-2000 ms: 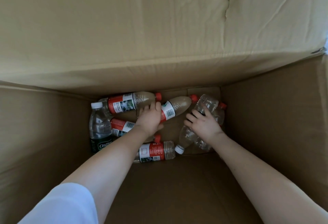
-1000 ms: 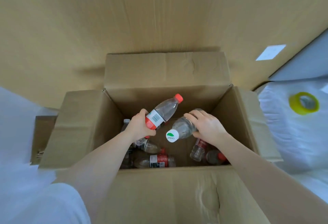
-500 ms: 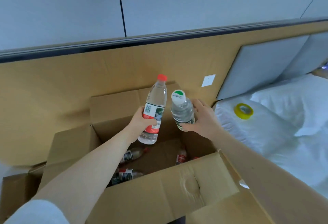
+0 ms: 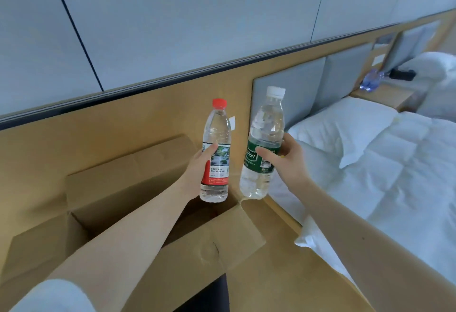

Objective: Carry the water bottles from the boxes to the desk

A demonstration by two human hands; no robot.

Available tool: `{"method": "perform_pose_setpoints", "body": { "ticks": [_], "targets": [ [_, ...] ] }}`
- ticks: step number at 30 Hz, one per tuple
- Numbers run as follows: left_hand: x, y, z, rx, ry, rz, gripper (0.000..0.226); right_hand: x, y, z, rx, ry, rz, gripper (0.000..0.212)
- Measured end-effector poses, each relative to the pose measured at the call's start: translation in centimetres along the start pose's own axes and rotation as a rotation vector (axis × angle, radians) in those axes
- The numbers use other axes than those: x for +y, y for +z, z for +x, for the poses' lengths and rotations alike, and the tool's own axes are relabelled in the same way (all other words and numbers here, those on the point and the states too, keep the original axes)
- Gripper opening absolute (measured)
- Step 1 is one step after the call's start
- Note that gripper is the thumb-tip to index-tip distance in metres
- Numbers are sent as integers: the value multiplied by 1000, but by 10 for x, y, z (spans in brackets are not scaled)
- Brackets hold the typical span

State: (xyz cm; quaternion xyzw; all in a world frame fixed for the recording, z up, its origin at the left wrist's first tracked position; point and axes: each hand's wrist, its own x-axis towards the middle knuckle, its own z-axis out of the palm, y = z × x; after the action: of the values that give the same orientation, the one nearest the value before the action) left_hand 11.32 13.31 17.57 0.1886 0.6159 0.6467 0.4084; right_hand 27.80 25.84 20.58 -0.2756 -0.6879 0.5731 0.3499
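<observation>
Two water bottles are out of the box, one per hand.

Head view:
- Left hand (image 4: 195, 171) grips the red-capped bottle (image 4: 216, 139) at its label, with the thumb across the front and the fingers wrapped behind. The bottle is nearly upright, with its base above the open mouth of the cardboard box (image 4: 128, 161) and not touching it.
- Right hand (image 4: 291, 161) grips the green-label bottle (image 4: 267, 124) at the green band, thumb in front and fingers curled behind. The white cap is up and the top leans a little to the right.
- The bottles sit side by side, near each other but apart.
- The box stands against the wood-panelled wall with its flaps open. Its interior is dark and partly hidden by the left forearm.
- Right of the box is a bed (image 4: 399, 163) with white bedding and a pillow (image 4: 350, 124).
- Far right, a nightstand (image 4: 387, 95) carries a bluish bottle (image 4: 370, 80), too blurred to describe further.
- A white sleeve (image 4: 49, 297) shows at bottom left.

Compared with 0.5 s ago:
- Both bottles sit higher and further from the box opening. Both grips are unchanged.
- The green-label bottle then pointed its cap toward the camera. The cap now shows from the side.
- Bottles lying in the box were visible then and cannot be made out now.
- The view has swung right, which brings the nightstand in and puts the yellow tape roll on the bed out of frame.
</observation>
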Motion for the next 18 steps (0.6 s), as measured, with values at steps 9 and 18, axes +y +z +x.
{"method": "perform_pose_setpoints", "body": {
  "ticks": [9, 18],
  "targets": [
    [-46, 150, -29, -190, -197, -59, 53, 11, -133, -71, 221, 185, 284, 5],
    [-71, 237, -42, -451, -242, -38, 51, 7, -203, -121, 469, 232, 266, 18]
  ]
}}
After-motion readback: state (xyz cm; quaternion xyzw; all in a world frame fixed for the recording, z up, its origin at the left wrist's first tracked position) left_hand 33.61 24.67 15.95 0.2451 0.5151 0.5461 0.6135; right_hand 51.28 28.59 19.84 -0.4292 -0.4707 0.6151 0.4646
